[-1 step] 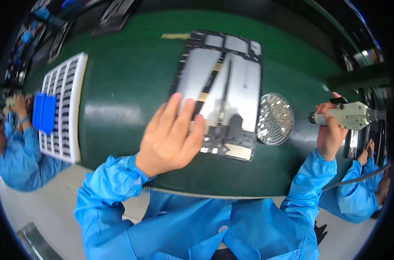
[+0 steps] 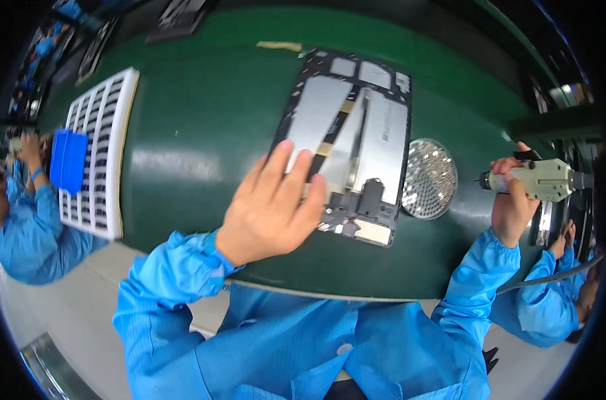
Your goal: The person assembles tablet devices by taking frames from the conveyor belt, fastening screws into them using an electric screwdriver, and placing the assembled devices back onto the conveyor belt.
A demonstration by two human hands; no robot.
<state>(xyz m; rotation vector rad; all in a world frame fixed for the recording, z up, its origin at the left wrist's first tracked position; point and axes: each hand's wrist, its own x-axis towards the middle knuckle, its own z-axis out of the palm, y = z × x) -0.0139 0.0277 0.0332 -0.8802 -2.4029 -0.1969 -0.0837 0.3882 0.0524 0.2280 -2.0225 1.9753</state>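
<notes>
On the green mat [image 2: 203,140] we list 1 open tablet back [image 2: 356,143], lying flat near the middle, its silver plates, dark frame and a thin ribbon strip facing up. Our left hand [image 2: 271,210] lies palm down on its lower left corner, fingers straight and slightly spread, gripping nothing; we judge the flat press steadies the panel. Our right hand [image 2: 513,200] is off to the right, fingers wrapped tight around 1 pale power screwdriver [image 2: 539,180], held sideways with its tip toward the panel. Just beside the panel's right edge sits 1 round metal dish [image 2: 429,179] of small screws, within easy reach. At far left, 1 white slotted tray [image 2: 96,160] carries 1 blue block [image 2: 69,160].
</notes>
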